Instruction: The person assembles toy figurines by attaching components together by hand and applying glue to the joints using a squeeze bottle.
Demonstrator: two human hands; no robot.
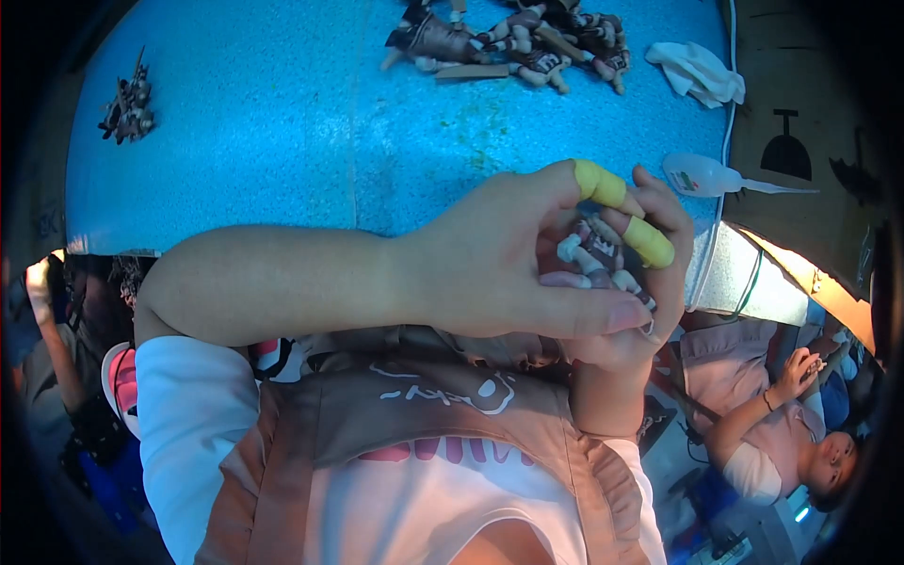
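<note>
My left hand (480, 250) reaches across from the left with yellow tape on two fingertips. Its thumb and fingers close around a small painted figurine (598, 250) with a brown-and-white body and pale limbs. Cupped behind it, my right hand (670, 292) curls its fingers round the same figurine from the right, so both hands hold it. A small metal ring (647, 328) shows at the figurine's lower end, by my left thumb. Parts of the figurine are hidden by the fingers.
On the blue table (254, 169), a pile of similar figurines (527, 42) lies at the far side and a smaller cluster (130, 108) at far left. A white cloth (697, 73) and a squeeze bottle (702, 176) lie at right. Another person (767, 424) sits at lower right.
</note>
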